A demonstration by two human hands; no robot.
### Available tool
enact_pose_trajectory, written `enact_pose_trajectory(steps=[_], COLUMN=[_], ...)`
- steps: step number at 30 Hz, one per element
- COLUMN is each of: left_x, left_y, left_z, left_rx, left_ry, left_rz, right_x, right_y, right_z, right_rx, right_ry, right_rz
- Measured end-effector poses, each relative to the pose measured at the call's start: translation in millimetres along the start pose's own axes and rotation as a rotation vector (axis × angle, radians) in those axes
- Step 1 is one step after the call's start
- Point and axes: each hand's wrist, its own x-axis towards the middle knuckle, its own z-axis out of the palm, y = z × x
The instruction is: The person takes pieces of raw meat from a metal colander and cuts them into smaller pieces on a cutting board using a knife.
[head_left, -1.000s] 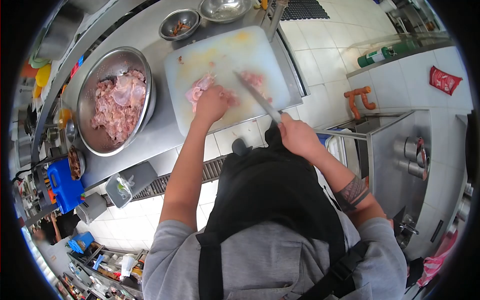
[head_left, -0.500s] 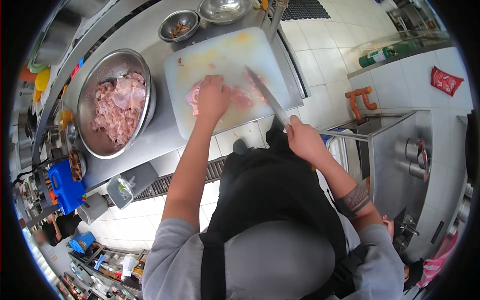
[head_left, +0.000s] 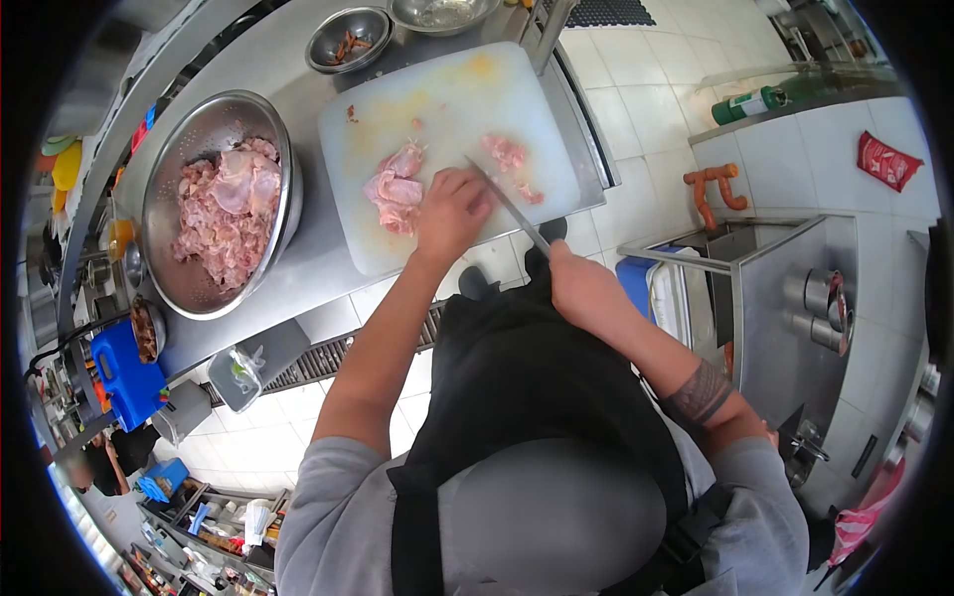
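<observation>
My right hand (head_left: 591, 286) is closed around the handle of a long kitchen knife (head_left: 509, 207), its blade pointing up and left over the white cutting board (head_left: 462, 89). Beside the blade, my left hand (head_left: 455, 211) presses down with curled fingers on a piece of raw chicken, almost wholly hidden beneath them. Left of that hand lies a larger piece of raw chicken (head_left: 396, 191). Small cut bits of chicken (head_left: 505, 152) lie on the board right of the knife tip.
A perforated steel colander (head_left: 159, 233) heaped with raw chicken (head_left: 234, 214) stands left of the board. Behind are a small steel bowl (head_left: 316, 48) with orange-brown pieces and another steel bowl (head_left: 437, 22). A grey bin (head_left: 273, 358) stands below the counter edge. Another person (head_left: 109, 462) is at far left.
My left hand has moved right, off the larger chicken piece and onto the piece by the knife. The knife and my right hand have shifted left, bringing the blade beside my left fingers.
</observation>
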Motion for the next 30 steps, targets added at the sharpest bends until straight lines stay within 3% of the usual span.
enact_pose_trajectory(steps=[8,13,17,21,25,26,28,30], left_x=[0,-3,-7,-9,-5,-3,4,8], left_y=[-2,-8,-11,-2,1,-1,-3,0], left_z=[2,5,4,0,-1,-1,-4,-2], left_rx=[-0.055,-0.059,-0.011,-0.074,-0.161,-0.161,0.037,0.07], left_ry=[0.017,0.145,0.173,0.214,0.206,0.206,0.157,0.133], left_rz=[0.028,-0.122,-0.104,-0.152,-0.243,-0.242,-0.029,-0.04], right_x=[97,42,6,11,10,13,13,9], right_y=[-22,9,32,28,13,14,8,4], right_z=[15,19,-3,-13,-6,0,0,-5], right_rx=[-0.003,-0.012,-0.047,-0.031,-0.02,-0.028,-0.037,-0.032], right_ry=[0.175,0.143,0.095,0.198,0.16,0.134,0.103,0.008], right_rz=[-0.143,-0.133,-0.072,-0.058,-0.055,-0.05,-0.044,0.013])
